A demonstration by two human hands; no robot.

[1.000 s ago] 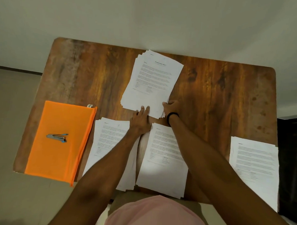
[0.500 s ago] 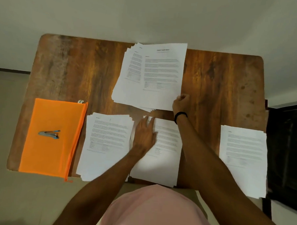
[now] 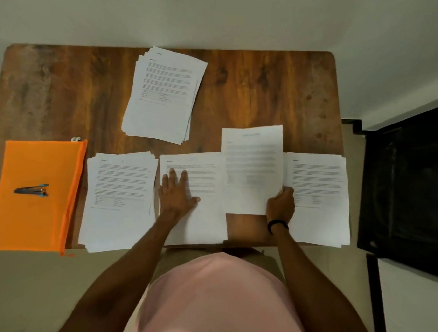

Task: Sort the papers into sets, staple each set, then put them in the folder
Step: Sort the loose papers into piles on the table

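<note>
**Sheet in the right hand, four stacks on the table**

Papers lie in four stacks on the wooden table [image 3: 253, 92]. The far stack [image 3: 163, 95] sits alone near the back edge, loosely fanned, so its sheets cannot be counted. Three more run along the near edge: the left stack [image 3: 118, 201], the middle stack [image 3: 205, 220] and the right stack [image 3: 317, 195].

The left hand [image 3: 177, 194] lies flat on the middle stack, its fingers straight and a little spread, and covers part of the print. The right hand [image 3: 280, 205] grips the lower right corner of a single sheet [image 3: 251, 167], with curled fingers whose tips are hidden by the paper. This sheet stands between the middle and right stacks and overlaps an edge of each. Whether it is lifted or rests on them cannot be told. Its print is blurred. The print on the stacks is too small to read. A black wristband [image 3: 277, 225] circles the right wrist.

The orange folder [image 3: 35, 220] lies flat at the left end of the table, just beside the left stack. Whether it is open or closed is not clear. The stapler [image 3: 32, 189] rests on top of it.

A pink garment [image 3: 219, 296] fills the bottom of the view and hides part of the near table edge. At the right stands a dark object [image 3: 407, 186], cut off by the frame and too dim to identify.
</note>
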